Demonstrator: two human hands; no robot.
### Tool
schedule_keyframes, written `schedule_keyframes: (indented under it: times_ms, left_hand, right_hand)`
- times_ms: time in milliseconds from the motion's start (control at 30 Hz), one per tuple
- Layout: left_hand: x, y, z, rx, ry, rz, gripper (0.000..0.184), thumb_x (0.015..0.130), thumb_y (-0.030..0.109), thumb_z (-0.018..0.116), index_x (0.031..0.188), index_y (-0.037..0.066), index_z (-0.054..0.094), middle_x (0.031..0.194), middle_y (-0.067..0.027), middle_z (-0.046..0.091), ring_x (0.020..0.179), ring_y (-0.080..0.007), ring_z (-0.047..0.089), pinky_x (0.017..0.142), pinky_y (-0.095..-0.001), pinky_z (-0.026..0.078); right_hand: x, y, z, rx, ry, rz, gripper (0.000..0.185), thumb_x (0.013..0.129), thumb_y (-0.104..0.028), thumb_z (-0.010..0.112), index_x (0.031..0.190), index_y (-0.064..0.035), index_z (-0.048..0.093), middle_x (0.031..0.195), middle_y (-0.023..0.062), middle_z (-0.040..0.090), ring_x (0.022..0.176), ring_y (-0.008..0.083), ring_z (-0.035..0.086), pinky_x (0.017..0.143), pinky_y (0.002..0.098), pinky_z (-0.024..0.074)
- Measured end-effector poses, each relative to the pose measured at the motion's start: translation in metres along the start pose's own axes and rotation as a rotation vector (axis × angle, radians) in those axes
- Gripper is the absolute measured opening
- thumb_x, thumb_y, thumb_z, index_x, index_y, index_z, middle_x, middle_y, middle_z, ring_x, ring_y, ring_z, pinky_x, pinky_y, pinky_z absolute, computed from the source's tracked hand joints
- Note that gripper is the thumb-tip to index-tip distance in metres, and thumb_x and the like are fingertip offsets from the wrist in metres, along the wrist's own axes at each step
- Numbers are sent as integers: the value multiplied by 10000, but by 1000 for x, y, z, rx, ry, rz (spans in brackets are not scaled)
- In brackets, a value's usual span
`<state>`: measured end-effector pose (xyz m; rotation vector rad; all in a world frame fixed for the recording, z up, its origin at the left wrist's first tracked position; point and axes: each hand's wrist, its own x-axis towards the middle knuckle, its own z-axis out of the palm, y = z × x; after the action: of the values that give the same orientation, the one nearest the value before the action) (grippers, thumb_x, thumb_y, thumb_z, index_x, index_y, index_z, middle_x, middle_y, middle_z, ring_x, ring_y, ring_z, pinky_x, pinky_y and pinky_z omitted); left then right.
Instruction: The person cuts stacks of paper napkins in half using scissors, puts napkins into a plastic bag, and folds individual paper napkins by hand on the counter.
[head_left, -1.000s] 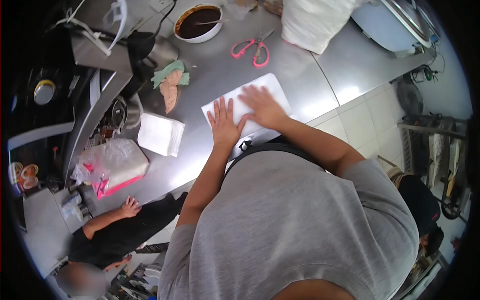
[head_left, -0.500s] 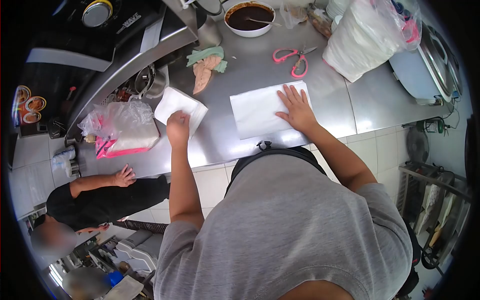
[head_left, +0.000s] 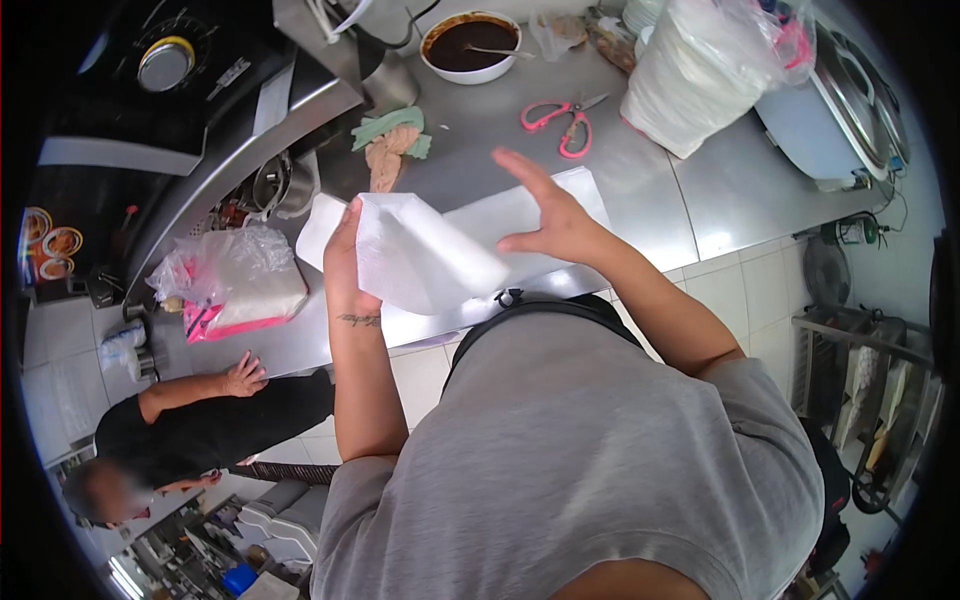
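A thin white sheet [head_left: 415, 255] hangs curved in the air above the steel counter, its left edge gripped by my left hand [head_left: 342, 248]. Behind that hand, part of a folded white stack [head_left: 317, 228] shows on the counter. My right hand [head_left: 556, 215] is raised with thumb and fingers spread, holding nothing, just right of the lifted sheet. Flat white paper [head_left: 582, 190] lies on the counter beneath and beyond my right hand, partly covered by the sheet. Pink-handled scissors [head_left: 570, 125] rest further back.
A bowl of dark sauce [head_left: 470, 48] stands at the back, near green and peach cloths [head_left: 390, 145]. Plastic-wrapped white packs [head_left: 245, 280] sit left; a large white bag [head_left: 690, 75] and lidded container [head_left: 820, 115] stand right. Another person [head_left: 210, 415] is at lower left.
My left hand has lifted a white sheet from the stack and brought it rightward. My right hand has risen off the flat paper and spread its fingers.
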<state>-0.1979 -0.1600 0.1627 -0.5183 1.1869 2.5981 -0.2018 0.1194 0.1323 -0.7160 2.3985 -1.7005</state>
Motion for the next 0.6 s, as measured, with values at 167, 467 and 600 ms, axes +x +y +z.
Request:
schedule_keyframes:
  times_ms: [167, 467, 600]
  left_hand:
    - [13, -16, 3, -321, -169, -171, 337, 992, 219, 410, 1162, -35, 552, 1084, -173, 642, 1001, -306, 629, 894, -424, 511]
    - [25, -39, -29, -452, -234, -297, 345, 977, 148, 340, 1174, -53, 541, 1133, -201, 622, 1037, -323, 618, 924, -445, 503]
    - [35, -52, -54, -537, -285, -381, 391, 997, 244, 363, 1191, -49, 536, 1152, -193, 619, 1061, -327, 609, 956, -444, 483]
  right_hand:
    - [-5, -16, -8, 394, -298, 40, 1201, 557, -203, 885, 1504, -115, 151, 1539, 141, 216, 1417, 292, 226, 1153, 412, 201]
    - [-19, 11, -4, 684, -60, 369, 571, 782, 40, 655, 1327, -12, 494, 1160, 115, 634, 1015, 154, 615, 901, 279, 475]
    - [-15, 6, -13, 688, 102, 442, 427, 833, 43, 600, 1256, -14, 574, 1002, 98, 688, 863, 121, 648, 779, 244, 513]
